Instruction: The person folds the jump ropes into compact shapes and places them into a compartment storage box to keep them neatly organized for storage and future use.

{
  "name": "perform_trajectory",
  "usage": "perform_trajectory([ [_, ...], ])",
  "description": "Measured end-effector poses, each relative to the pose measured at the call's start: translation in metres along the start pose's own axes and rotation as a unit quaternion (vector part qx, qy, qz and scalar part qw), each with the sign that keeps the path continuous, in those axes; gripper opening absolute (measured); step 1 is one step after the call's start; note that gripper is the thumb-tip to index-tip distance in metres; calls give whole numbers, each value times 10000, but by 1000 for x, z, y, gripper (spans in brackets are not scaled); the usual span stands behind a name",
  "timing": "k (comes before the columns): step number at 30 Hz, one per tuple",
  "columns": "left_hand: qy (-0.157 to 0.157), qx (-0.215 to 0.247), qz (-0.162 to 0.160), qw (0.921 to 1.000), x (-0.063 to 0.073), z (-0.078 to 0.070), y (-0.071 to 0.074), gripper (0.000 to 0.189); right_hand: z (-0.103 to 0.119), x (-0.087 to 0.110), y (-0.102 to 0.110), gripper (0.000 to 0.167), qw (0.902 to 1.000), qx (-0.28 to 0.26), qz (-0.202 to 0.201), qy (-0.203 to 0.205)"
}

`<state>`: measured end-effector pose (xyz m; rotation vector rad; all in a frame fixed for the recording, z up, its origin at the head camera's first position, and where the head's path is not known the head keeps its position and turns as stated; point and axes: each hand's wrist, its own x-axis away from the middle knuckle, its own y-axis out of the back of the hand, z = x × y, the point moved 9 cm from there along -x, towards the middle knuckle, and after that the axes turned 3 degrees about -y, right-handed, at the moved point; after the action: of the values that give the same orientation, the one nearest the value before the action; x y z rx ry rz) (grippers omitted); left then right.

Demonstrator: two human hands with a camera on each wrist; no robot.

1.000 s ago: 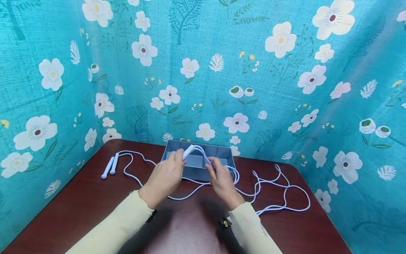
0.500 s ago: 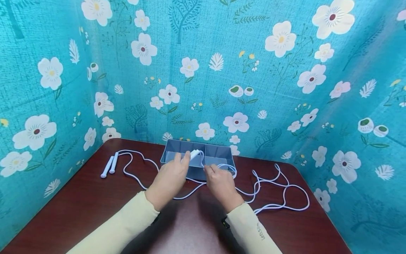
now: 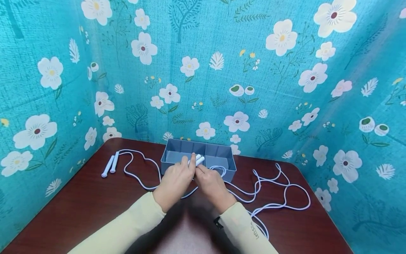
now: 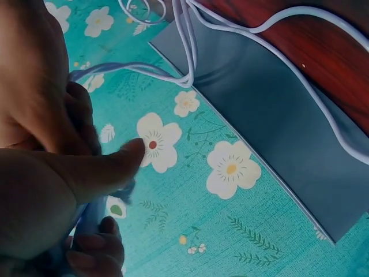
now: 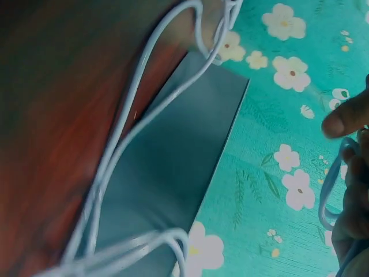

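Note:
Two white jump rope handles [image 3: 199, 161] lie side by side in front of the grey box. My left hand [image 3: 175, 181] grips them, its fingers curled around them. My right hand [image 3: 211, 187] is close against it and pinches the pale rope just below the handles. In the right wrist view a bend of the rope [image 5: 328, 196] passes through the curled fingers. Doubled rope [image 4: 135, 68] stretches away from the hands in the left wrist view. Rope loops [image 3: 219, 168] hang before the box's right part. The palms and the lower handle ends are hidden.
Behind the hands is a grey divided box [image 3: 231, 176]. Two more white handles [image 3: 110, 165] lie at the table's left, with rope running toward the middle. Loose rope [image 3: 296, 209] curls over the right side of the brown table [image 3: 63, 215]. A floral cloth [image 3: 203, 88] hangs behind.
The hands have come together, the right moving left toward the handles. Two handles now show at the left hand's fingertips. The hanging rope has shifted left, and some trails below the right forearm.

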<state>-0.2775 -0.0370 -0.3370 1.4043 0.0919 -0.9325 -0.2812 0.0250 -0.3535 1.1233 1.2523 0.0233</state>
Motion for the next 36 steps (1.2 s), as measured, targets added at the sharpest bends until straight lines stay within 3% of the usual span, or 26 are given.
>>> perform_trajectory([
  [6, -40, 7, -74, 10000, 0, 4, 4, 66, 0, 0, 4, 18, 9984, -510, -185, -163],
  [11, -131, 170, -54, 9998, 1, 6, 3, 68, 7, -1, 14, 24, 9970, -672, -284, 250],
  [18, -353, 146, -261, 9989, 1, 9, 8, 69, 7, -1, 22, 25, 9929, -976, 116, 669],
  [21, -501, 51, -294, 9983, 1, 9, 10, 69, 6, -2, 26, 29, 9934, -857, 221, 725],
  [30, -848, -454, -376, 9947, 3, 15, 11, 49, 7, -5, 44, 20, 9916, 59, 887, 937],
  [36, -1636, -119, -386, 9857, 7, 1, 6, 40, 8, -16, 61, 11, 9900, -281, 1006, 951],
])
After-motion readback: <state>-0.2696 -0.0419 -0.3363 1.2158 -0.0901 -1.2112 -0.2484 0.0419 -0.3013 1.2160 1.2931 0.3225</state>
